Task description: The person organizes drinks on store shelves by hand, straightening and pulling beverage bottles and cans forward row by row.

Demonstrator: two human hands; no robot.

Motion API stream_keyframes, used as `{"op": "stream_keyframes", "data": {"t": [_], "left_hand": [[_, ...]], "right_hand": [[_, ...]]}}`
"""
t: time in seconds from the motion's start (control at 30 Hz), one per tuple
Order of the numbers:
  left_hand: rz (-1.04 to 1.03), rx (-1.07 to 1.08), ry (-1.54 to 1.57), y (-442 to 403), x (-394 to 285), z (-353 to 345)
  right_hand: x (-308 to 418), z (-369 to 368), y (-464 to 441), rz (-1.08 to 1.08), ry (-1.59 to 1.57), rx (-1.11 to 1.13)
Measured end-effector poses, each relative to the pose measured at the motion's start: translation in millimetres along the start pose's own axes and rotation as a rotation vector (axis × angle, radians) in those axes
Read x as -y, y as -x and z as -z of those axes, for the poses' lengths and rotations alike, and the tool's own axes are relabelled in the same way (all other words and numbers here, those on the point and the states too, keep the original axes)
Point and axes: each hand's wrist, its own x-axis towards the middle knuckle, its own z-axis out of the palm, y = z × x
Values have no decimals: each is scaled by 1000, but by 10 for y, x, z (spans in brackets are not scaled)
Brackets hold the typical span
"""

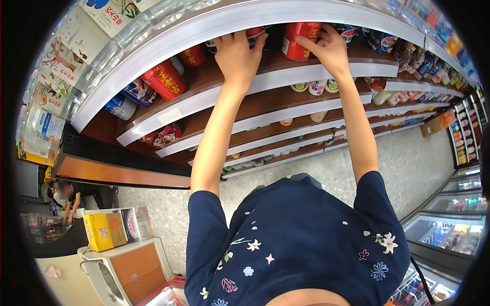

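My right hand (332, 53) is closed round a red drink can (300, 45) with yellow characters, thumb across its front, at the upper shelf's edge. To its left, my left hand (237, 61) reaches into the same shelf with fingers spread, the thumb apart. Its fingertips touch or lie close to dark and red cans (255, 32), partly hidden behind the hand and the shelf strip above. Another large red can (164, 80) lies tilted further left, with a second red can (193, 55) behind it. Dark soda cans (347, 32) stand just right of my right hand.
Blue cans (120, 106) sit at the shelf's left end. Lower shelves hold bottles (316, 87) behind white edge strips (245, 84). Glass-front coolers (449, 229) stand at the right. At the left, a person (76, 196) bends near a yellow box (104, 232).
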Motion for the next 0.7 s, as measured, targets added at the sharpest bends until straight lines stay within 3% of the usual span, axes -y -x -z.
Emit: {"op": "stream_keyframes", "data": {"t": [0.17, 0.27, 0.37, 0.53, 0.7], "left_hand": [[-48, -11, 110, -16, 3, -46], [-198, 5, 176, -31, 153, -5], [-19, 183, 381, 45, 235, 259], [-39, -146, 204, 264, 492, 557], [-104, -263, -18, 462, 711, 839]], "right_hand": [[-97, -94, 108, 33, -242, -13], [-35, -200, 162, -3, -412, -34], [86, -297, 229, -65, -501, 59], [372, -651, 336, 4, -492, 103], [368, -1016, 252, 56, -257, 52]]}}
